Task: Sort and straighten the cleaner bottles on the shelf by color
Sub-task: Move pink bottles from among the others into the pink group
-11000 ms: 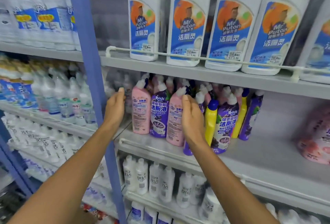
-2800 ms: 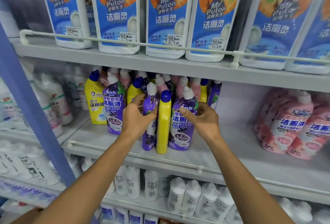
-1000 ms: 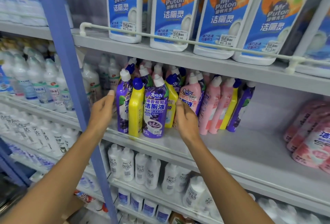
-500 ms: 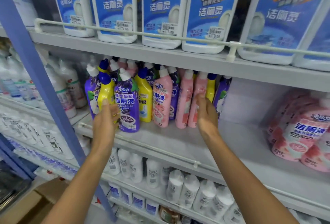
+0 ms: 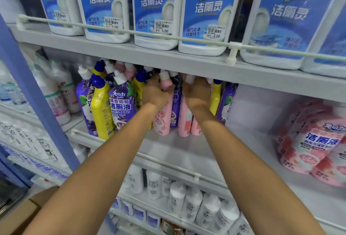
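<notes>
A mixed cluster of purple, yellow and pink cleaner bottles stands on the middle shelf. At its left front are a purple bottle and a yellow bottle. My left hand grips the neck of a pink bottle in the middle. Right beside it, my right hand grips the neck of a second pink bottle. A purple bottle shows between the two. A yellow bottle and a purple bottle stand just right of my right hand. The rear bottles are mostly hidden.
Large white Mr Puton bottles line the shelf above, close over the caps. Pink refill pouches lie at the right of the middle shelf. A blue upright post bounds the left. White bottles fill the lower shelf. A low rail edges the shelf front.
My left hand left the yellow and purple bottles at the left and moved right. Both hands rose and closed round the necks of two pink bottles.
</notes>
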Action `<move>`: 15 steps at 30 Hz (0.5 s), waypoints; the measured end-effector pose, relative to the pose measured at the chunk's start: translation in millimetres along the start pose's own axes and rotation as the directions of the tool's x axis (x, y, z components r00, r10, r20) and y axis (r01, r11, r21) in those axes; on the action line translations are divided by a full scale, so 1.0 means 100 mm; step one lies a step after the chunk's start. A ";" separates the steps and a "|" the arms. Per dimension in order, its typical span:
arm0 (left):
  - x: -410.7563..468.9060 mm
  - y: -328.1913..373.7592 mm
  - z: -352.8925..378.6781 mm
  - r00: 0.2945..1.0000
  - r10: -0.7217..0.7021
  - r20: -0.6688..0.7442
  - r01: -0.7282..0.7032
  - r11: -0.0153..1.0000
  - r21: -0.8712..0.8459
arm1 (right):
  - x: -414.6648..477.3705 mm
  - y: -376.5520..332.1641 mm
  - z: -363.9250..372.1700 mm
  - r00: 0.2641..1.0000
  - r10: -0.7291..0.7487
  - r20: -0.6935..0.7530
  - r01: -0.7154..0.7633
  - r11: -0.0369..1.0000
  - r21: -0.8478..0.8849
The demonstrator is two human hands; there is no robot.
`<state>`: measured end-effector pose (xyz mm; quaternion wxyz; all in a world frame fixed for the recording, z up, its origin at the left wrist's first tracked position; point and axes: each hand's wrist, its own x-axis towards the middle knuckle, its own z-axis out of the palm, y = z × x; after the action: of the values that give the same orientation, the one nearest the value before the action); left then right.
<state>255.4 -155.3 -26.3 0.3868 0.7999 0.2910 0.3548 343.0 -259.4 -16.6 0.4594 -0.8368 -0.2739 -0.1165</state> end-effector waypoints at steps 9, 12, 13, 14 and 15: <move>-0.14 -0.08 -0.07 0.997 0.081 0.016 -0.079 0.988 -0.132 | -0.12 0.16 -0.26 0.987 -0.140 -0.080 0.142 0.990 0.012; -0.35 -0.05 -0.12 0.987 0.156 0.039 -0.147 0.975 -0.166 | -0.32 0.17 -0.43 0.984 -0.137 -0.116 0.135 0.991 -0.026; -0.42 -0.04 -0.14 0.982 0.183 0.049 -0.171 0.969 -0.179 | -0.38 0.19 -0.49 0.987 -0.116 -0.116 0.113 0.993 -0.034; -0.50 -0.03 -0.17 0.978 0.198 0.060 -0.183 0.963 -0.196 | -0.45 0.18 -0.55 0.990 -0.094 -0.107 0.091 0.995 -0.035; -0.55 -0.02 -0.20 0.975 0.208 0.074 -0.188 0.959 -0.214 | -0.49 0.19 -0.59 0.993 -0.065 -0.097 0.065 0.998 -0.008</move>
<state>207.5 -187.0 -37.7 0.4433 0.7969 0.1524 0.3811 316.6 -333.5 -19.4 0.4661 -0.8219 -0.2781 -0.1727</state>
